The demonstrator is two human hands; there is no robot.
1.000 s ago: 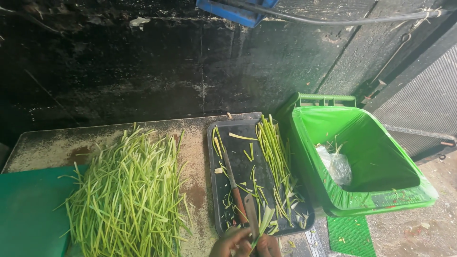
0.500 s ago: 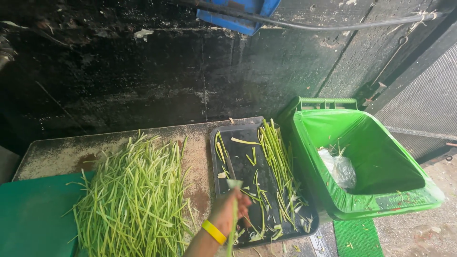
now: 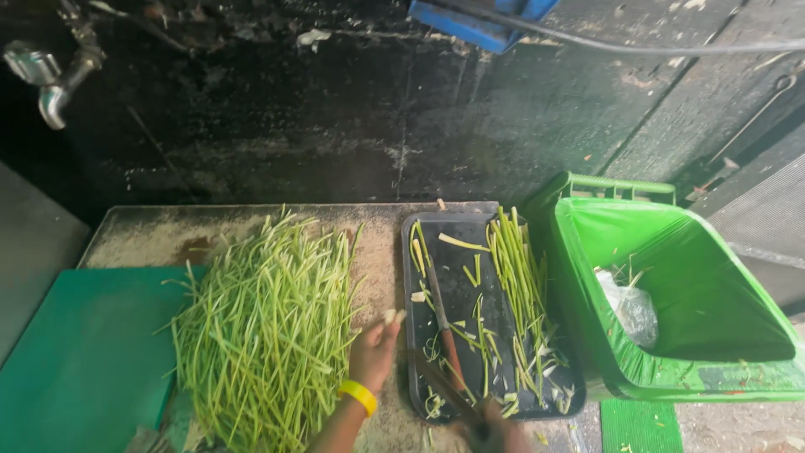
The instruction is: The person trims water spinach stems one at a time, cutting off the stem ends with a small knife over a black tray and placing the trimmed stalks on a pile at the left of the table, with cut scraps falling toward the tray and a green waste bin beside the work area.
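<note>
My left hand (image 3: 373,348), with a yellow wristband, rests at the right edge of a big pile of long green stems (image 3: 268,327) on the worn countertop (image 3: 151,235). I cannot tell whether its fingers hold anything. My right hand (image 3: 496,434) is blurred at the bottom edge, over the near end of a black tray (image 3: 459,228). The tray holds trimmed green stems (image 3: 520,285), cut scraps and a knife with a reddish handle (image 3: 447,348). A dark blurred streak runs up and left from my right hand; what it is stays unclear.
A green bin (image 3: 671,377) with a plastic bag and scraps inside stands right of the tray. A green cutting board (image 3: 84,361) lies left of the pile. A dark stained wall rises behind, with a metal tap (image 3: 50,80) at top left.
My left hand, which was over the tray with a stem, has moved left to the pile's edge. My right hand has come back into view at the bottom. The view tilted down slightly.
</note>
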